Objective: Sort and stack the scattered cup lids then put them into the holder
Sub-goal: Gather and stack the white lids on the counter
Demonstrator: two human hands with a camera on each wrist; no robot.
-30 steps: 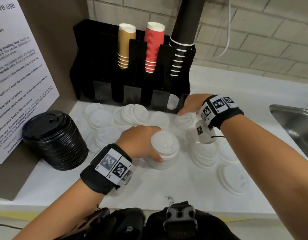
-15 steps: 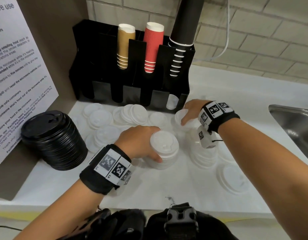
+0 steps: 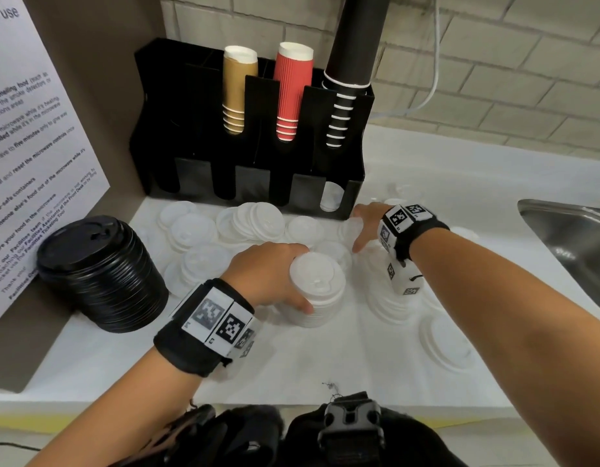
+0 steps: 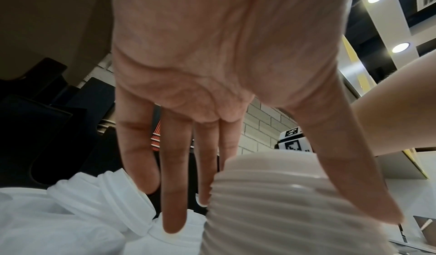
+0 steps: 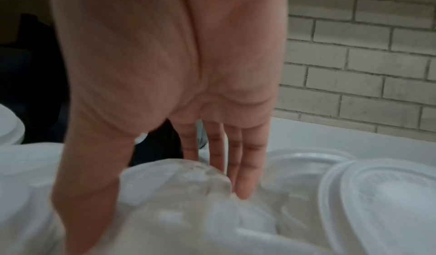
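Head view showed the left hand (image 3: 268, 274) wrapped round a ribbed stack of white lids (image 3: 317, 291), thumb on its near side. Beyond it, the right hand (image 3: 366, 224) had fingers spread over a translucent loose lid (image 5: 179, 180), seemingly closing on it, though the blur left that unsure. I judged stacking was midway; next, that lid needed seating squarely on the stack. Thin, glossy scattered lids (image 3: 258, 219) lay past both hands before the black holder (image 3: 251, 176); left of the left hand stood matte black lids (image 3: 103, 274).
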